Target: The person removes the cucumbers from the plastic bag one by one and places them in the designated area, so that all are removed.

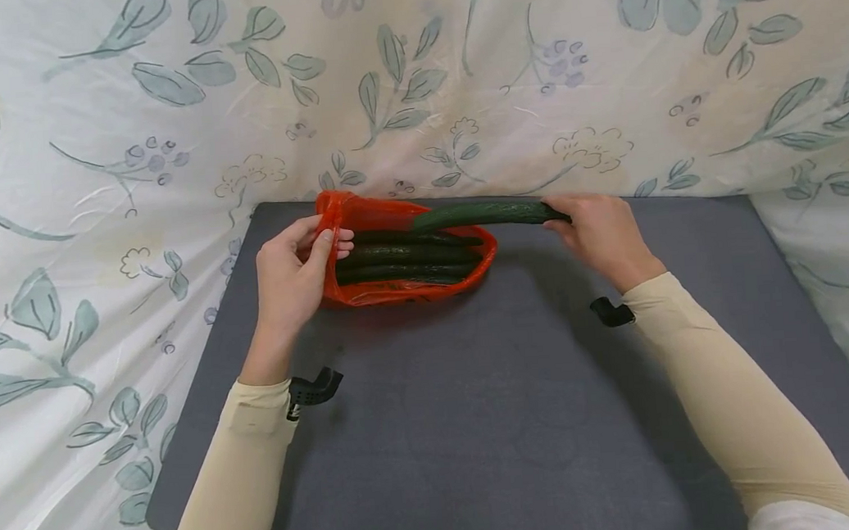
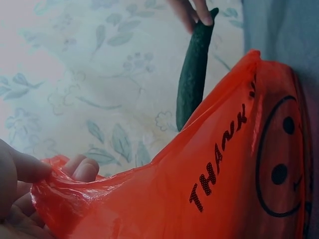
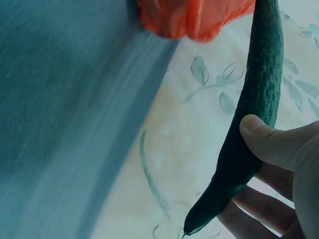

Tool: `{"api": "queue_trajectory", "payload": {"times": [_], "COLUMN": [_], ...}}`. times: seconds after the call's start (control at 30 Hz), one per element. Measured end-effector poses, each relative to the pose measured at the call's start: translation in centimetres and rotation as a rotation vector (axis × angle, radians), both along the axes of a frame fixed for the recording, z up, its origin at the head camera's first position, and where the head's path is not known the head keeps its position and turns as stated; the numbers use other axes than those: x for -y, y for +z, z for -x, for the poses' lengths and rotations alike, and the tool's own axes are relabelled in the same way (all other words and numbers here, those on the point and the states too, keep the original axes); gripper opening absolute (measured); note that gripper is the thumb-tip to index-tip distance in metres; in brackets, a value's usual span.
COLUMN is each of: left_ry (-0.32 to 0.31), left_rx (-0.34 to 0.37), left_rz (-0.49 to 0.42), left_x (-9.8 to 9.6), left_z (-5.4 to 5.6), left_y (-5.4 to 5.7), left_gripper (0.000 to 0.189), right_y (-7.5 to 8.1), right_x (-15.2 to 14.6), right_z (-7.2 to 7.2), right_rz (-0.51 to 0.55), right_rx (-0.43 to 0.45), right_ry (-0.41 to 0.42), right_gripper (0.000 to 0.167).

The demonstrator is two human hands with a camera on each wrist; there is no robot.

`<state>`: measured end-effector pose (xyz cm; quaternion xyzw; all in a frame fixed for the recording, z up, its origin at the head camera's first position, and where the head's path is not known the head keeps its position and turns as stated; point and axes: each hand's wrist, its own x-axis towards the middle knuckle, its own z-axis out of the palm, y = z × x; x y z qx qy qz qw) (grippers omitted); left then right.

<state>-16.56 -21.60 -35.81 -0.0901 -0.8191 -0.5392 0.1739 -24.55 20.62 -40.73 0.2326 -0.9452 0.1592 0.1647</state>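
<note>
A red plastic bag (image 1: 389, 294) lies on its side on the table, its mouth spread wide, with several dark green cucumbers (image 1: 409, 254) side by side inside. My left hand (image 1: 287, 266) pinches the bag's left edge between thumb and fingers. Printed on the bag, "THANK" and a round smiley face show in the left wrist view. Another cucumber (image 1: 487, 213) is held by its right end in my right hand (image 1: 603, 232), thumb on one side and fingers on the other in the right wrist view. Its far end overlaps the bag's mouth at the upper rim.
The dark grey table (image 1: 464, 410) has rounded corners. Behind it and along both sides hangs a pale cloth (image 1: 502, 112) printed with leaves and flowers, close to the table's back edge. Black straps with small mounts sit at both wrists.
</note>
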Motion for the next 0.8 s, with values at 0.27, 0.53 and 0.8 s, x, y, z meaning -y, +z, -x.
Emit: {"api": "queue_trajectory", "payload": {"times": [0.27, 0.53, 0.8], "left_ry": [0.004, 0.004, 0.024], "left_rx": [0.003, 0.0, 0.01], "left_rz": [0.034, 0.034, 0.032], "left_x": [0.1, 0.0, 0.2], "left_z": [0.1, 0.2, 0.3], "left_y": [0.1, 0.2, 0.0], "left_gripper": [0.027, 0.027, 0.026], "right_y": [0.3, 0.2, -0.4], "right_x": [-2.6, -5.0, -7.0], "right_z": [0.0, -0.3, -0.2], "right_rz": [-0.019, -0.056, -0.071], "right_rx": [0.01, 0.06, 0.065], "right_ry": [-0.026, -0.055, -0.095], "right_gripper": [0.027, 0.036, 0.042]}}
